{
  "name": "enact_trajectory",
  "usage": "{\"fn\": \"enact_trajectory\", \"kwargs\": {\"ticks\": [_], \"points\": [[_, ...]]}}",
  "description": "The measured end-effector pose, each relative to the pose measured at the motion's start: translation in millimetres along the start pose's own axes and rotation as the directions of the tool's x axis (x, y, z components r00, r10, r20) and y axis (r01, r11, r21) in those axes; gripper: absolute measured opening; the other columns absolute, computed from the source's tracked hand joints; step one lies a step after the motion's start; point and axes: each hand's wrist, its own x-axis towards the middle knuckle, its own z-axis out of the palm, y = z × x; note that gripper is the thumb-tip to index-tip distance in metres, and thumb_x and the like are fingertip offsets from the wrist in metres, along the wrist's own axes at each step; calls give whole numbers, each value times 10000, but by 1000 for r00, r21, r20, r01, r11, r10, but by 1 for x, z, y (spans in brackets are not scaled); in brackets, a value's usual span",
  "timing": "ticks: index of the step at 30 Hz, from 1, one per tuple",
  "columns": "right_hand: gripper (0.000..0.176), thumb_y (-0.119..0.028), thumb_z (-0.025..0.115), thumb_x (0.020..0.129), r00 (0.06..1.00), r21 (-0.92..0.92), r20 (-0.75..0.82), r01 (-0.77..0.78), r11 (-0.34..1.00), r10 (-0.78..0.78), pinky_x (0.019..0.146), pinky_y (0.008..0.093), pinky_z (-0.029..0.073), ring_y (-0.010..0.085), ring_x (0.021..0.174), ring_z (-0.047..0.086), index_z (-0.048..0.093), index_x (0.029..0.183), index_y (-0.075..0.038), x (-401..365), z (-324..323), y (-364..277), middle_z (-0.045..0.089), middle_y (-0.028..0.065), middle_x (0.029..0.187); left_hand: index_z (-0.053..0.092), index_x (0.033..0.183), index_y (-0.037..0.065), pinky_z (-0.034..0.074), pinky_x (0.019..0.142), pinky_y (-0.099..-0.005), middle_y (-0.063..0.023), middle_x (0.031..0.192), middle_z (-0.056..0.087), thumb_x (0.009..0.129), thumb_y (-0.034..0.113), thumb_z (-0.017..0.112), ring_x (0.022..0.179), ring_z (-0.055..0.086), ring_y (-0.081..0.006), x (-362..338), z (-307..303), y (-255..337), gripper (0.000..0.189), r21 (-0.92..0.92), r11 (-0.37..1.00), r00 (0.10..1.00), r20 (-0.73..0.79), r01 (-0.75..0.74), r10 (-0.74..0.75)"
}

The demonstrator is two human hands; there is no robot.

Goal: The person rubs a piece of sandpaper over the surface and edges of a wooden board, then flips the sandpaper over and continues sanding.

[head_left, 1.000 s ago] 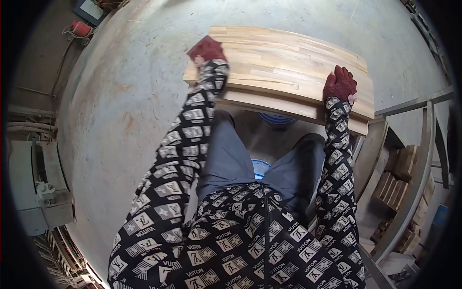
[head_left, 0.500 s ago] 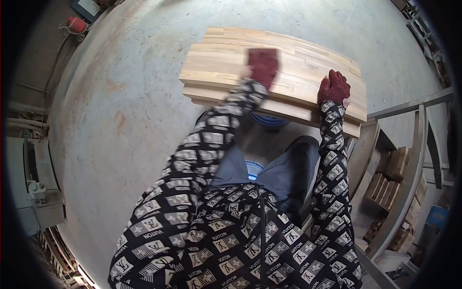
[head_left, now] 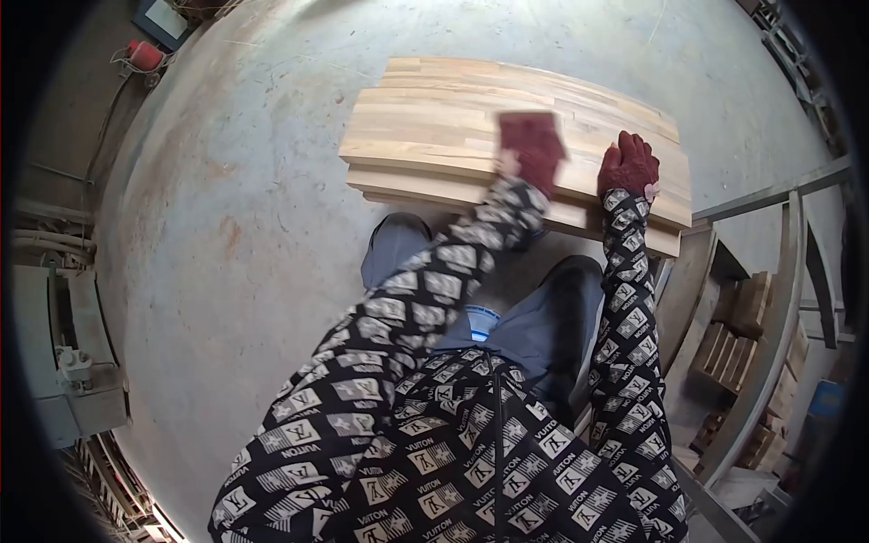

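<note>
A stack of light wooden panels (head_left: 425, 118) made of joined strips lies in front of me, its near edges stepped. Over the top panel's middle, near its front edge, is my left hand (head_left: 532, 154) in a dark red glove. Motion blurs its fingers, and the squared, dark red shape at their end is too smeared to make out. My right hand (head_left: 628, 167), gloved the same way, rests on the panel's right end with its fingers somewhat apart, holding nothing visible.
Below the stack are my knees and a blue round object (head_left: 482, 321). A metal frame (head_left: 769, 195) stands close on the right, with wooden pieces (head_left: 724, 355) beyond it. Grey machinery (head_left: 86, 389) is at the left, and a red object (head_left: 145, 56) at the upper left.
My left hand has moved right and slightly toward me across the top panel. My right hand has stayed at the panel's right end.
</note>
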Motion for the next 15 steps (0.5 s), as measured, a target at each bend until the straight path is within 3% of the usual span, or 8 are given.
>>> {"fn": "enact_trajectory", "kwargs": {"ticks": [1, 2, 4, 8, 10, 11, 12, 15], "points": [[276, -188, 540, 855, 999, -8, 31, -17, 1000, 17, 893, 454, 440, 322, 1037, 564, 616, 1086, -57, 0, 0, 0, 625, 130, 1082, 423, 1412, 170, 162, 1172, -520, -84, 1457, 421, 900, 375, 500, 1379, 338, -320, -12, -19, 30, 556, -22, 988, 983, -110, -151, 147], [276, -188, 540, 855, 1000, -13, 29, -8, 1000, 9, 893, 454, 440, 322, 1037, 564, 616, 1086, -57, 1, -1, -1, 625, 130, 1082, 414, 1390, 167, 183, 1149, -576, -101, 1434, 442, 924, 347, 442, 1373, 345, -334, -10, -35, 37, 500, 26, 964, 945, 206, -266, 255], [231, -190, 549, 839, 1000, 13, 13, 4, 1000, -4, 859, 459, 430, 311, 1003, 562, 607, 1014, -50, 0, -1, -1, 612, 122, 1013, 460, 1349, 170, 200, 1138, -571, -96, 1429, 437, 881, 304, 503, 1350, 363, -327, -3, -86, 34, 489, -235, 926, 922, 183, -295, 340], [215, -184, 553, 832, 998, 14, -52, 32, 999, -31, 849, 458, 432, 308, 985, 561, 606, 1000, -60, 0, -4, -5, 609, 119, 992, 495, 1293, 115, 247, 1109, -550, -143, 1358, 464, 881, 239, 504, 1304, 390, -342, -11, -42, -68, 430, -97, 963, 950, -218, -251, 225], [238, -182, 561, 829, 997, 11, -68, 26, 1000, -25, 865, 456, 432, 307, 1008, 562, 611, 1026, -57, -2, 2, -1, 618, 125, 1033, 568, 1256, 72, 221, 1104, -533, -153, 1294, 534, 882, 195, 489, 1267, 416, -343, -14, -72, -139, 402, 201, 978, 993, -91, -52, 72], [270, -188, 564, 842, 1000, 20, -1, -8, 1000, 8, 894, 452, 434, 325, 1043, 561, 617, 1072, -57, 0, -2, -1, 620, 140, 1094, 570, 1241, 76, 262, 1059, -530, -149, 1249, 549, 877, 179, 494, 1221, 442, -347, -13, -113, -158, 386, 7, 998, 997, -31, 69, -69], [302, -194, 567, 854, 997, 27, 65, -40, 999, 38, 924, 449, 437, 343, 1077, 560, 623, 1118, -58, 2, -7, -3, 622, 155, 1156, 574, 1221, 84, 289, 1027, -518, -137, 1225, 557, 859, 183, 527, 1200, 455, -334, -23, -59, -233, 378, -159, 983, 924, -381, -89, 22], [302, -195, 567, 856, 998, 26, 39, -48, 998, 47, 930, 450, 437, 346, 1079, 562, 624, 1118, -56, -1, -7, -3, 622, 161, 1156, 542, 1237, 120, 321, 996, -518, -120, 1240, 540, 863, 242, 533, 1199, 464, -301, -30, -131, -210, 393, 245, 940, 970, -124, 236, -211]]}}
